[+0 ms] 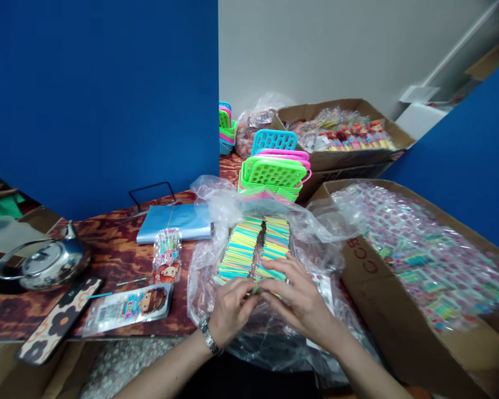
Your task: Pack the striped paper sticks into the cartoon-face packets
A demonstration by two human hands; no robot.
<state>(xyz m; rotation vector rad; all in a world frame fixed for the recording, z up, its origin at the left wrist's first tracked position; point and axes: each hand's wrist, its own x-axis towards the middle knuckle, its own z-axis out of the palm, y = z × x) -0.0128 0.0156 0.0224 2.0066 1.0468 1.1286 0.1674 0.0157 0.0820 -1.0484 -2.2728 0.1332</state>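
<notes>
the left hand (232, 308) is pinching a small greenish piece (256, 290) in its grip. the right hand (301, 299) is resting its fingertips beside it; whether that grip is holding it too, i cannot tell. nearby, colourful sticks (238, 250) are lying in two rows in a clear plastic bag (198, 271) on the bench (182, 316).

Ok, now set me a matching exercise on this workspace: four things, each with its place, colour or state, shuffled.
1. Kettle
2. Coloured sticks
3. Left hand
4. Frontmost basket

A. Bright green
B. Has a watch at its wrist
C. In two rows, surrounded by clear plastic
D. At the left of the table

Pairs: 1-D, 2-C, 3-B, 4-A
</notes>
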